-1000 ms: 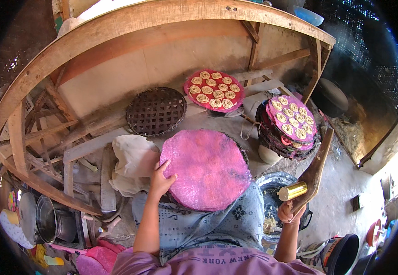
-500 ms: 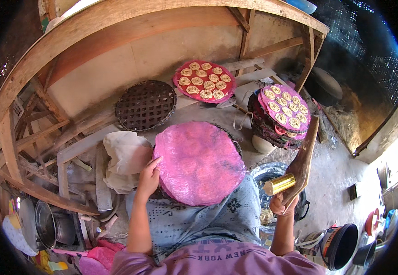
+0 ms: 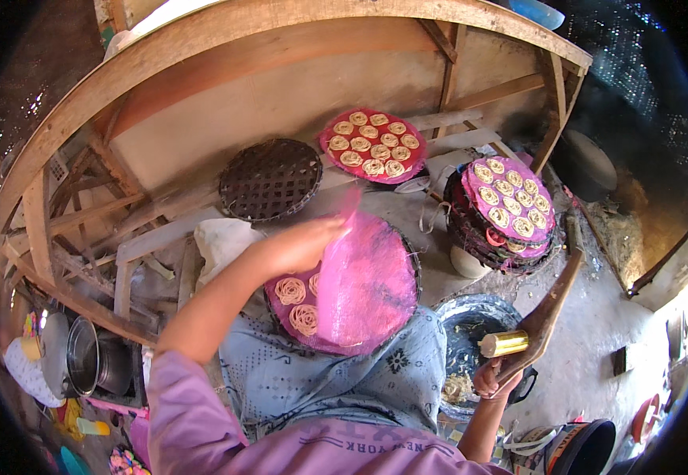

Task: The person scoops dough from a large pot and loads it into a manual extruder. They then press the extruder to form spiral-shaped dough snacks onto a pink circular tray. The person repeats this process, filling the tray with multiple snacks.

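Note:
My left hand (image 3: pixel 311 242) is closed on the edge of a pink mesh cloth (image 3: pixel 372 277). The cloth is partly folded back over the round tray on my lap. On the uncovered left side of that tray lie a few pale coiled noodle nests (image 3: pixel 304 319) on a pink sheet. Off to the right, my right hand (image 3: pixel 489 378) grips a wooden noodle press (image 3: pixel 546 321) with a gold-coloured metal cylinder (image 3: pixel 504 343) set through it. The press is held tilted, above a dark basin (image 3: pixel 478 313) with pale dough scraps in it.
Ahead of me, a bare woven tray (image 3: pixel 269 179) lies beside a red round sheet (image 3: pixel 336 158) of noodle nests. A stack of trays (image 3: pixel 459 202) topped with more nests stands at the right. A wooden frame (image 3: pixel 39 229) rises at left; a dark bucket (image 3: pixel 589 447) stands lower right.
My left hand has moved up and right, peeling the pink cloth's left edge back and uncovering noodle nests. My right hand still holds the press.

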### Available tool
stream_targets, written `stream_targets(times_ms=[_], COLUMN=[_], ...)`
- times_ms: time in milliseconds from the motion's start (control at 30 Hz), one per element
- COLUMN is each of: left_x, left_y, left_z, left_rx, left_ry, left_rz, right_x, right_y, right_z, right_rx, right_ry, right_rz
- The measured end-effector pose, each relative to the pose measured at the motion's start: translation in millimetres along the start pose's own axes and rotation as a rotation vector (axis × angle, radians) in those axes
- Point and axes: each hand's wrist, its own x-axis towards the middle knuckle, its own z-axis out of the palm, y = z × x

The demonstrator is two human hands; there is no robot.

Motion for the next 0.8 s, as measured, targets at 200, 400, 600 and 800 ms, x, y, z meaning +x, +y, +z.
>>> stream_targets(times_ms=[200, 400, 600, 800], left_x=[75, 118, 120, 123], left_y=[34, 61, 79, 41], left_z=[-62, -128, -148, -127], left_rx=[0.122, 0.300, -0.090, -0.282], left_ry=[0.166, 0.505, 0.536, 0.564], left_rz=[0.091, 0.375, 0.206, 0.000], right_x=[-25, -36, -37, -25], right_y=[-15, -27, -34, -34], right_z=[-9, -3, 4, 1], right_rx=[-0.094, -0.163, -0.202, -0.214], right_ry=[0.077, 0.020, 0.000, -0.108], right_rz=[-0.156, -0.214, -0.224, -0.189])
